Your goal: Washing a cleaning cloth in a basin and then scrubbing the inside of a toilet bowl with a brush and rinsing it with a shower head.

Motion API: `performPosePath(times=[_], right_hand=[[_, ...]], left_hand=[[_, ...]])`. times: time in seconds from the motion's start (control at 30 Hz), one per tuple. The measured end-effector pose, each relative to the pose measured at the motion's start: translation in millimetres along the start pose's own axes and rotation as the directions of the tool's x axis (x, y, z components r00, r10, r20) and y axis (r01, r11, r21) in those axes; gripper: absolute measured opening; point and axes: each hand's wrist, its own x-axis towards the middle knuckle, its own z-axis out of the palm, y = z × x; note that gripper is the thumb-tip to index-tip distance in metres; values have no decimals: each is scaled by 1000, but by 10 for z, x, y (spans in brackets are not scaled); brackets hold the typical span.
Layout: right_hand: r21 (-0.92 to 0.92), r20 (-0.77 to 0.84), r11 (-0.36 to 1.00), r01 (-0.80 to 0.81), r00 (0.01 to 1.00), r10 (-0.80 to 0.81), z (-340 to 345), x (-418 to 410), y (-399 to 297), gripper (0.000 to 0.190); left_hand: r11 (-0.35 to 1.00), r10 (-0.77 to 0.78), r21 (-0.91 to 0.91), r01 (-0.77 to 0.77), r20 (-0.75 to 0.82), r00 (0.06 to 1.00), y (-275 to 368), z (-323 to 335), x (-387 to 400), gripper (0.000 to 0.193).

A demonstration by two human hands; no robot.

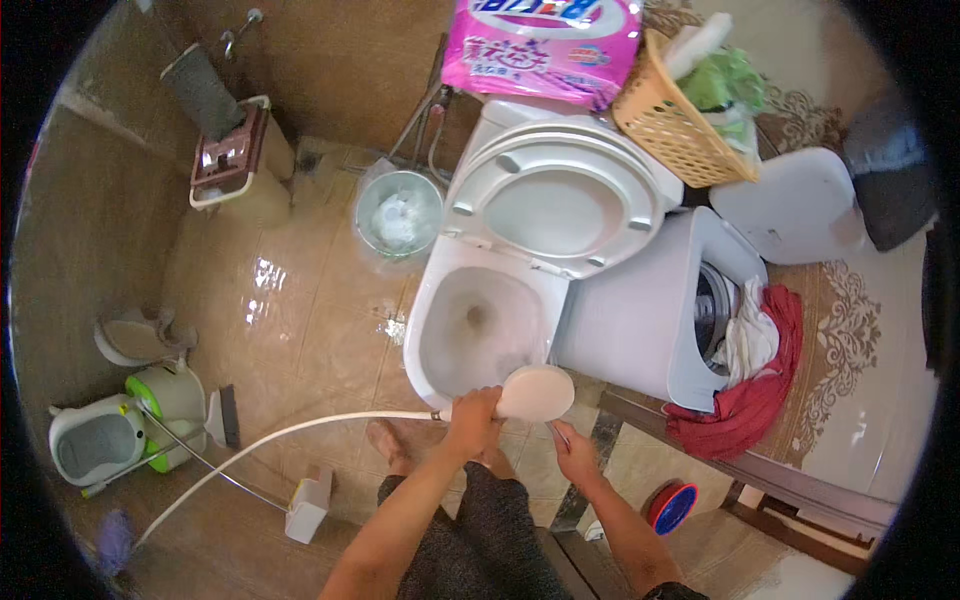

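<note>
My left hand (pixel 475 421) is closed round the handle of a white shower head (pixel 537 393), whose hose (pixel 300 427) curves away to the lower left. The head hangs over the near right rim of a white toilet bowl (pixel 487 330), its seat and lid raised. Just right of the shower head, my right hand (pixel 577 454) grips a thin handle, whose far part is hidden behind the shower head; I cannot tell what tool it is. A dark smudge shows inside the bowl near that spot.
A lined waste bin (pixel 399 214) stands left of the toilet, and a washing machine (pixel 637 300) with laundry (pixel 765 397) at its opening stands right. A basket (pixel 686 127) and a pink detergent bag (pixel 540 56) are behind. Mop buckets (pixel 97 442) are at left; the tiled floor is wet.
</note>
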Motion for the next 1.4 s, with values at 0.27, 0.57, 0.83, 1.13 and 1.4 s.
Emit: performPosePath(times=[0.27, 0.57, 0.83, 1.13, 1.4], right_hand=[[252, -215, 934, 252, 956, -200, -28, -167, 236, 38], [484, -105, 853, 194, 981, -164, -29, -13, 824, 34], [538, -97, 828, 156, 988, -123, 64, 9, 924, 32], [563, -130, 814, 143, 988, -84, 57, 58, 851, 34], [466, -172, 857, 222, 972, -158, 291, 388, 544, 38]], left_hand=[[943, -133, 307, 125, 5, 991, 143, 419, 353, 27], [771, 32, 634, -66, 65, 997, 105, 865, 1122, 27], [616, -109, 786, 57, 14, 994, 37, 855, 1634, 28], [628, -168, 775, 78, 37, 985, -57, 725, 1717, 33], [797, -365, 526, 297, 27, 931, -334, 503, 1193, 37]])
